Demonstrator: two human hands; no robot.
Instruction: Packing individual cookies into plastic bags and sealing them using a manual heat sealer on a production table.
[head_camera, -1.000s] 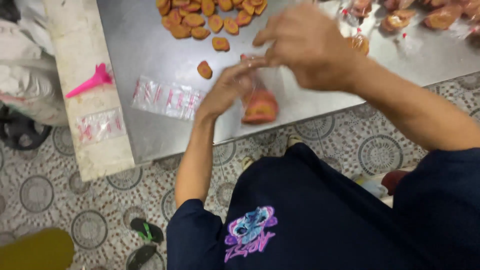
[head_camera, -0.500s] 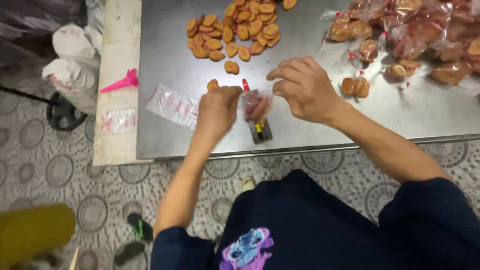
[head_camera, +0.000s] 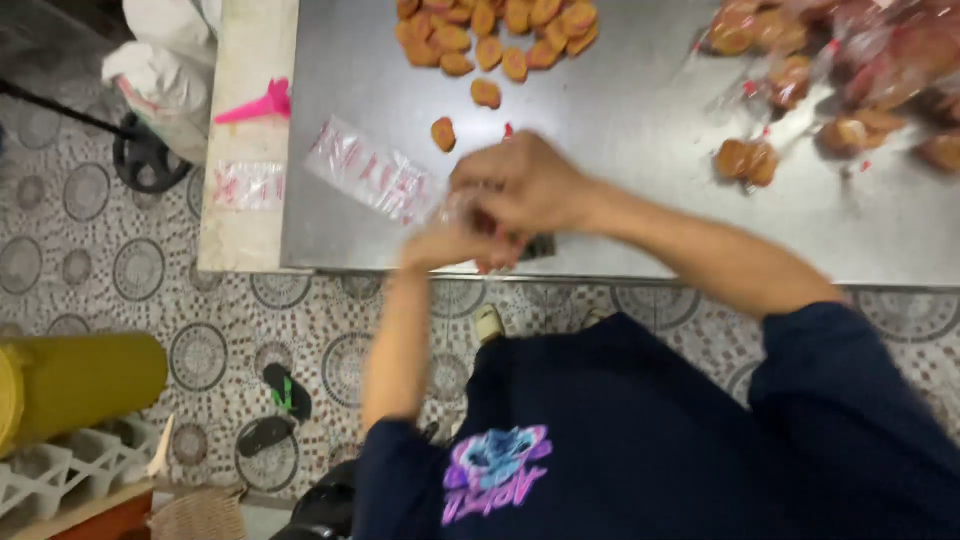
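Clear plastic, a small transparent bag (head_camera: 462, 208), is pinched between the two hands at the near edge of the desk (head_camera: 640, 140). The right hand (head_camera: 525, 185) is closed over the bag from above, with its fingers curled on the thin film. The left hand (head_camera: 450, 245) is closed on the same bag from below, and the two hands are touching each other. The picture is blurred here, so what is inside the bag cannot be told. Just beside the hands, to the left, a flat stack of empty printed bags (head_camera: 372, 170) is laid on the grey metal. One loose orange cookie (head_camera: 443, 133) is seen near it, and a heap of orange cookies (head_camera: 495, 35) is found at the far edge. Packed cookie bags (head_camera: 830, 80) are piled at the far right. A pink funnel (head_camera: 258, 105) is placed on the pale board (head_camera: 250, 140) left of the desk.
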